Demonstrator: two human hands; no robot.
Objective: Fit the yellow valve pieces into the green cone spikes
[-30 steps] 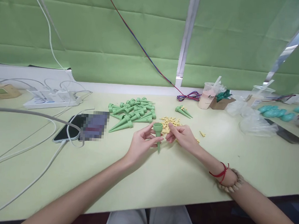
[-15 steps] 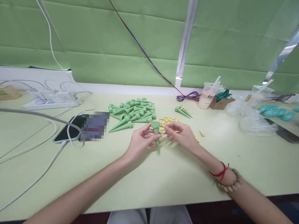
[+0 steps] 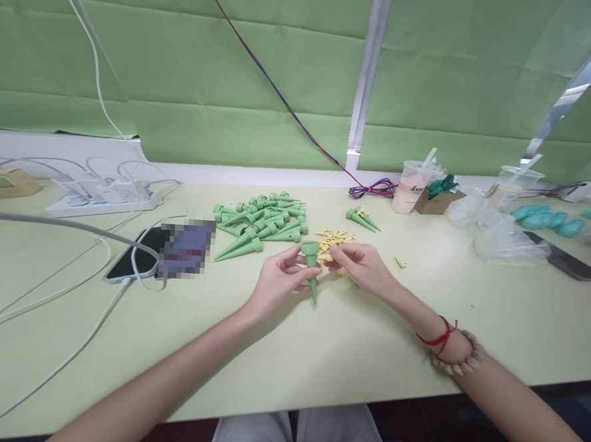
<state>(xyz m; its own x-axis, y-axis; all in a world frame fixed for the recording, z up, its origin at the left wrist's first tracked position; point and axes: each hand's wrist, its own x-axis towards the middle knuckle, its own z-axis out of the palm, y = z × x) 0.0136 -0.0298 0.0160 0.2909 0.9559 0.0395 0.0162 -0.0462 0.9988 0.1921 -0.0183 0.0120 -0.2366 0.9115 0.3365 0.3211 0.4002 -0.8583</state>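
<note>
A green plastic spike (image 3: 311, 268), cone-shaped with a round open cup at the top, stands point-down at the centre of the frame, pinched between thumb and fingers of the left hand (image 3: 279, 283). Just right of it, the right hand (image 3: 360, 265) has its fingertips closed narrowly over something too small to make out, touching the edge of a scatter of small yellow pieces (image 3: 332, 240). Up and left of the hands lies a pile of matching green spikes (image 3: 258, 222); two more spikes (image 3: 362, 218) lie apart above the right hand. A phone (image 3: 138, 258) with white cables sits left of centre. A plastic cup (image 3: 408, 186) with pale pink drink and a straw stands at upper right on the smooth pale-green table (image 3: 317, 356).
</note>
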